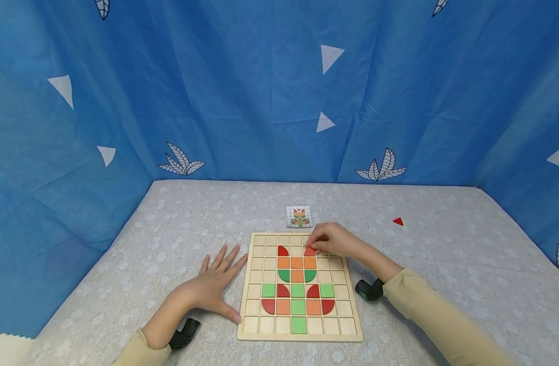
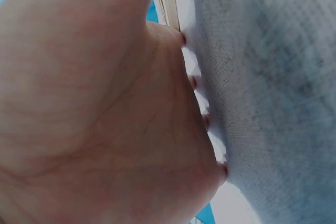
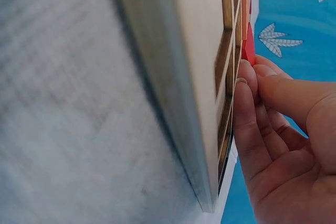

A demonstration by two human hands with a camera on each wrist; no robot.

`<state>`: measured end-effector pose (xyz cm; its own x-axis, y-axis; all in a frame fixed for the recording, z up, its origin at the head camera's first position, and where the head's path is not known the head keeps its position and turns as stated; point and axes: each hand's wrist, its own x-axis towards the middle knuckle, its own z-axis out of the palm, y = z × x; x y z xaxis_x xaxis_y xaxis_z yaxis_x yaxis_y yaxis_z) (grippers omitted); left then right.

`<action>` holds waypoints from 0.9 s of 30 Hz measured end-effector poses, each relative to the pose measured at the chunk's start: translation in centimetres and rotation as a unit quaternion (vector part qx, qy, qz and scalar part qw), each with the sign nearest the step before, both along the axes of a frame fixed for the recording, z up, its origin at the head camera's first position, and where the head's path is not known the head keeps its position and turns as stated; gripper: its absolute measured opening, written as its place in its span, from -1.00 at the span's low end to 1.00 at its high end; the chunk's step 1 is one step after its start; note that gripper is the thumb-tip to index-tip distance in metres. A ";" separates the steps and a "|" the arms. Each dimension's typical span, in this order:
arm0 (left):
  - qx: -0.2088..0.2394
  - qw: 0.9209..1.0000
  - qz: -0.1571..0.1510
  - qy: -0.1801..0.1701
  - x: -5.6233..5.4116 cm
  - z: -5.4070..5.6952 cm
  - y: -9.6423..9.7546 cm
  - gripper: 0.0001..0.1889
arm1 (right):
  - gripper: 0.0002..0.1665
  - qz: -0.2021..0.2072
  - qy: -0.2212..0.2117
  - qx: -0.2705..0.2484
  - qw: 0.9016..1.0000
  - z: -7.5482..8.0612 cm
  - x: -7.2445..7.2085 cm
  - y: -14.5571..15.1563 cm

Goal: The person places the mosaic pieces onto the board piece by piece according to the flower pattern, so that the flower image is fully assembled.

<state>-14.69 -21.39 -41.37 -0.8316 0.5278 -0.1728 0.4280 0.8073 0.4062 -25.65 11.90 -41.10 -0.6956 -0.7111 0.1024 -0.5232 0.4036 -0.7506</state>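
Note:
A square wooden grid board (image 1: pixel 302 337) lies on the table, with red, orange and green tiles set in a flower-like pattern. At its far side, my right hand (image 1: pixel 331 240) pinches a red quarter-circle tile (image 1: pixel 309 252) at a cell above an orange tile. The right wrist view shows thumb and fingertips on that red tile (image 3: pixel 249 45), close over the grid. My left hand (image 1: pixel 215 287) rests flat on the cloth with fingers spread, its thumb tip at the board's left edge. Mostly palm of the left hand (image 2: pixel 110 108) fills the left wrist view.
Just beyond the board lies a small pattern card (image 1: pixel 299 217) showing a coloured grid figure. A red triangle tile (image 1: pixel 399 221) lies alone on the patterned grey tablecloth (image 1: pixel 444 244), to the right. Blue curtains (image 1: pixel 242 101) enclose the table's back and sides.

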 end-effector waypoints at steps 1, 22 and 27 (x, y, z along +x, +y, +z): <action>-0.001 1.000 0.000 0.000 0.0 0.0 0.0 0.38 | -0.85 -0.001 -0.001 0.000 1.000 0.0 0.0 0.0; -0.002 1.000 0.000 -0.001 0.0 0.1 0.1 0.37 | -0.84 -0.012 0.001 0.005 1.000 0.0 0.1 0.2; 0.000 1.000 0.000 -0.003 0.1 0.1 0.1 0.37 | -0.84 -0.017 -0.016 -0.001 1.000 -0.1 0.2 0.3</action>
<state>-14.62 -21.28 -41.23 -0.8308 0.5271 -0.1786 0.4247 0.8078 0.4089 -25.45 12.20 -41.21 -0.7224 -0.6867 0.0813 -0.4846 0.4189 -0.7679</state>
